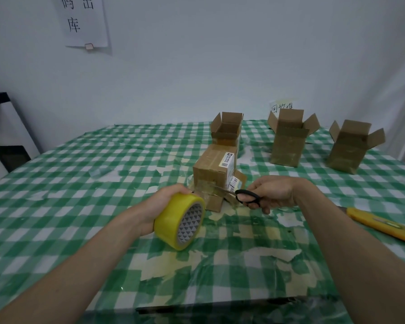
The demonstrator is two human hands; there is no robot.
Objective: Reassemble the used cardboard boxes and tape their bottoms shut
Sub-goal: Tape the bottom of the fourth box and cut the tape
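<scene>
The step in hand is cutting the tape after a strip is laid over the bottom seam of the box being sealed (214, 176). This box lies near the middle of the table (80, 183), just beyond both hands, with a white shipping label on its upper right edge.

The left hand (159, 206) grasps the yellow tape roll (180, 220), fingers (181, 189) curled over its top, and holds it just in front of the box on the left. A short run of clear tape appears to span from the roll to the box face; its exact edge is hard to make out.

The right hand (271, 192) holds the black-handled scissors (241, 195), fingers through the handle loops. The blades point left, and their tips lie at the tape on the near face of the box. Whether the blades are parted or closed cannot be told.

Three other boxes stand farther back with their top flaps open: one directly behind the work box (227, 129), one to the right (288, 139), and one at the far right (353, 148). They appear to be already assembled. A yellow utility knife (381, 224) lies on the table at the right, well apart from the work.

The next move likely calls for:
1. Keeping the tape taut with the left hand.
2. Closing the blades across the full width of the tape.
3. Pressing the cut end flat against the cardboard.
</scene>
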